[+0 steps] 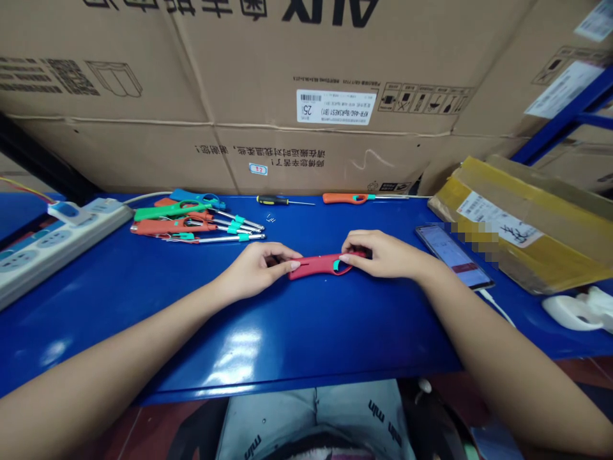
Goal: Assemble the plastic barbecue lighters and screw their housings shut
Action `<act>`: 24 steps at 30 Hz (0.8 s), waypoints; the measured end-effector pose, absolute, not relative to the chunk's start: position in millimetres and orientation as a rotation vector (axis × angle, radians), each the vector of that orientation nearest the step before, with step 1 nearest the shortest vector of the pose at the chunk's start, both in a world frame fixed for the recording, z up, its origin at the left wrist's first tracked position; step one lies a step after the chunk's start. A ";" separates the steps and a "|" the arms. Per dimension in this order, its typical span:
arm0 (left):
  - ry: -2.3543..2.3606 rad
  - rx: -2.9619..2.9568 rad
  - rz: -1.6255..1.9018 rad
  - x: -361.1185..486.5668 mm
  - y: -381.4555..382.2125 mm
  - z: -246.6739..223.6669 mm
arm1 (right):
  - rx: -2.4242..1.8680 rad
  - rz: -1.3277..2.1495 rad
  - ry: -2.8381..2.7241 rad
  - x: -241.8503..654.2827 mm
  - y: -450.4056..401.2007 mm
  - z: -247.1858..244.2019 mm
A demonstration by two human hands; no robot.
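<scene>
A red lighter-like handle with a teal trigger lies level between my hands, just above or on the blue table. My left hand pinches its left end between thumb and fingers. At the trigger end, my right hand grips it, and its fingers cover that end. Farther left lies a pile of similar lighters: a blue one, a green one and orange-red ones with metal rods. An orange lighter rests near the back edge.
A black and yellow screwdriver and tiny metal pieces lie behind my hands. A power strip is at left. On the right are a phone, a taped carton and a white object. Large cartons stand behind.
</scene>
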State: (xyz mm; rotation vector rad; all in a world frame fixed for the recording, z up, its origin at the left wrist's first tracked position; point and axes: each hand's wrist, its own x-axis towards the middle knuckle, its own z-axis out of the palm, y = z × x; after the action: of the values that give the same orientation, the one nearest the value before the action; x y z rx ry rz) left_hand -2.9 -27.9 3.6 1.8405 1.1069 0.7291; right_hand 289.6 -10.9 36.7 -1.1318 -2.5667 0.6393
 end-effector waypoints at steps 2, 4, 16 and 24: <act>1.089 1.915 0.713 -1.4 -29.6 4.4 | -1.076 0.650 -2.527 286.1 -9.7 31.2; 1.060 2.079 0.730 -0.1 -32.0 5.0 | -1.024 0.653 -2.494 283.2 -8.2 26.1; 0.981 2.567 0.663 -0.2 -43.3 1.4 | -1.067 0.798 -2.451 272.9 -2.4 20.7; 1.009 2.627 0.612 2.0 -38.4 -0.2 | -1.022 0.589 -2.524 215.0 33.7 29.7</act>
State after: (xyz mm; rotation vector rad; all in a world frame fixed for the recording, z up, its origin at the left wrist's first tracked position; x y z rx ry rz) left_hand 2.0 -38.4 -0.2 2.6274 1.0089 0.6116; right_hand 215.0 33.7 29.7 -1.0218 -2.5238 0.5891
